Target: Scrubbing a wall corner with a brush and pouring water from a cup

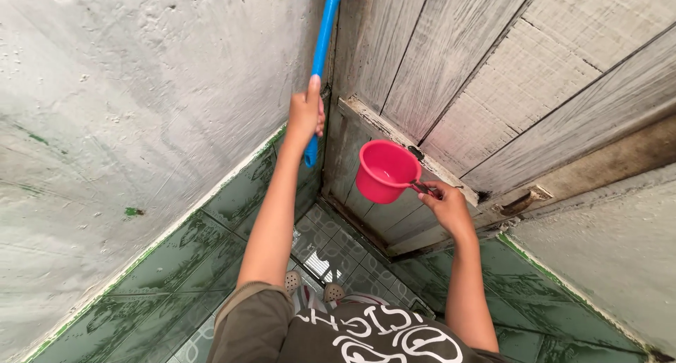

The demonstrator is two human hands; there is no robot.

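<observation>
My left hand (305,116) grips the long blue handle of a brush (322,46) whose head reaches up out of the top of the view, against the corner where the grey wall meets the wooden door. My right hand (443,204) holds a red plastic dipper (384,171) by its handle, tilted, with a little water showing inside. The dipper hangs in front of the lower part of the door.
A weathered grey plank door (493,74) with a crossbar and a metal handle (520,204) fills the right. Rough grey walls (127,109) have green tiles (190,264) along their base. A patterned tile floor (338,254) and my sandalled feet lie below.
</observation>
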